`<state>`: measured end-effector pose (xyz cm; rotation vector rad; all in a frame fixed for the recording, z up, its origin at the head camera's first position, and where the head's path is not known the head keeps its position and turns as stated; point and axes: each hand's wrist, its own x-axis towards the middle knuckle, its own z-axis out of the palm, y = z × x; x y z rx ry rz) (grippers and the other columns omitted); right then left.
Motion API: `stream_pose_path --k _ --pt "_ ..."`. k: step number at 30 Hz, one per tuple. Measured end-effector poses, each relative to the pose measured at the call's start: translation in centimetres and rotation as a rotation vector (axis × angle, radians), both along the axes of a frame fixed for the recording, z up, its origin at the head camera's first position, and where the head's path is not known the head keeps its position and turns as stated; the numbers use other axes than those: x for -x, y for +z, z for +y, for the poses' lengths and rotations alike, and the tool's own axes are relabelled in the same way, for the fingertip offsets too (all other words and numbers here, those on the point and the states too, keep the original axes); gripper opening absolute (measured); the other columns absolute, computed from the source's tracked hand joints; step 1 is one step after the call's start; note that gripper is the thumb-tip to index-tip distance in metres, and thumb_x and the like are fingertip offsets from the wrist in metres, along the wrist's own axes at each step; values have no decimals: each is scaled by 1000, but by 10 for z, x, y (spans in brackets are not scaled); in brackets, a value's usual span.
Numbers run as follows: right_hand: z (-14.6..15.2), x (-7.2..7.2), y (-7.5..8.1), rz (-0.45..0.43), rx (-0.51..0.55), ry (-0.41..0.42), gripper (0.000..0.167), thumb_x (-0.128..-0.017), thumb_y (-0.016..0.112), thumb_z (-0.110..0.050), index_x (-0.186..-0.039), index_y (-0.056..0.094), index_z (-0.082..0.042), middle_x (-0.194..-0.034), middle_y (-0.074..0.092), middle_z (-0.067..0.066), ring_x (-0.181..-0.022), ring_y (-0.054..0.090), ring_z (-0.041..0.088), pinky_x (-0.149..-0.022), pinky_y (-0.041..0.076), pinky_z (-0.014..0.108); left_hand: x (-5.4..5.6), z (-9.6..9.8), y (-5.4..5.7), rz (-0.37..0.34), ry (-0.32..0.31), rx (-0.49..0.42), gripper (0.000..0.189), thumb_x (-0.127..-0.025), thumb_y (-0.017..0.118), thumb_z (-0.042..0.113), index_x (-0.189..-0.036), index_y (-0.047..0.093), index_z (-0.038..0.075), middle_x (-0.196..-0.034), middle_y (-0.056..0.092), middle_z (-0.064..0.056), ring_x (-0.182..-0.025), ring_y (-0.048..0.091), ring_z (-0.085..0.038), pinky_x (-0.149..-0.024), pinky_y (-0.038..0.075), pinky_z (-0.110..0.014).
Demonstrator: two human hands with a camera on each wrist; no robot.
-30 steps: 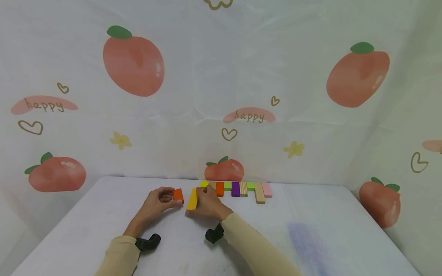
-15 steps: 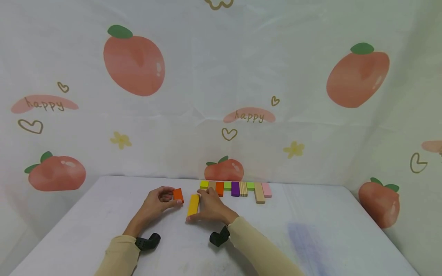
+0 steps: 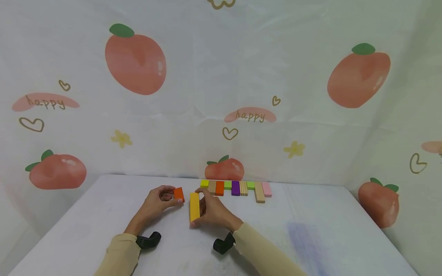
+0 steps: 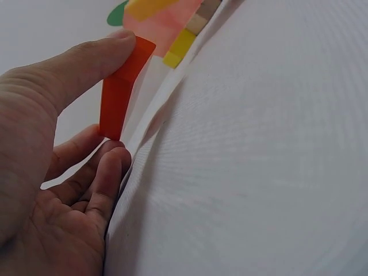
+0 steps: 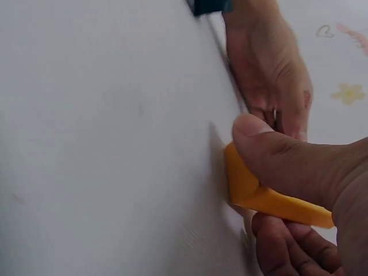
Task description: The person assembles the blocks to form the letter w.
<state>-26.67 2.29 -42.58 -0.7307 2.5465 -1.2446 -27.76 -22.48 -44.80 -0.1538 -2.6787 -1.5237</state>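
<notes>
My left hand (image 3: 157, 202) pinches an orange-red block (image 3: 178, 194) between thumb and fingers, left of the middle of the table. In the left wrist view the thumb lies on one end of this orange-red block (image 4: 119, 92) and the fingertips meet the other. To its right, my right hand (image 3: 215, 210) grips a longer yellow block (image 3: 195, 207) by its two ends, thumb at the near end. The right wrist view shows the yellow block (image 5: 247, 184) close over the white cloth, the thumb pressed on its end. A small gap separates the two blocks.
Behind the hands, a row of blocks lines the table's back edge: yellow (image 3: 204, 184), orange (image 3: 220, 188), purple (image 3: 235, 188), striped, green, a longer plain wood one (image 3: 259, 192) and pink (image 3: 266, 189). A printed curtain (image 3: 193, 96) hangs behind the white table (image 3: 276, 237).
My right hand has drawn the yellow block nearer to me and turned it from a slant to nearly straight. The left hand keeps its place with the orange-red block.
</notes>
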Motion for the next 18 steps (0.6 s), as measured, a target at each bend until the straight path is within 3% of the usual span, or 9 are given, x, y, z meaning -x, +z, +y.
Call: stream_pose_path --k 6,12,18 --pt "13 -12 -2 -69 105 85 81 -76 91 -14 -140 42 -19 -88 60 0 -73 56 10 -70 53 20 1 1 0 -9 8 -4 69 -82 86 35 -133 59 -2 -121 65 -14 -105 63 -25 -97 53 -43" --pt "19 -21 -5 -99 127 198 81 -77 90 -12 -141 41 -20 -92 60 -4 -73 55 6 -71 52 18 1 2 1 -8 7 -6 69 -83 86 34 -134 58 -3 -124 64 -14 -107 63 -26 -97 53 -44" --pt "21 -24 -10 -84 133 211 82 -79 89 -14 -145 40 -16 -94 59 -5 -73 54 5 -70 50 17 -1 2 0 -11 12 8 68 -83 86 35 -134 58 -2 -121 65 -14 -106 63 -25 -97 53 -44"
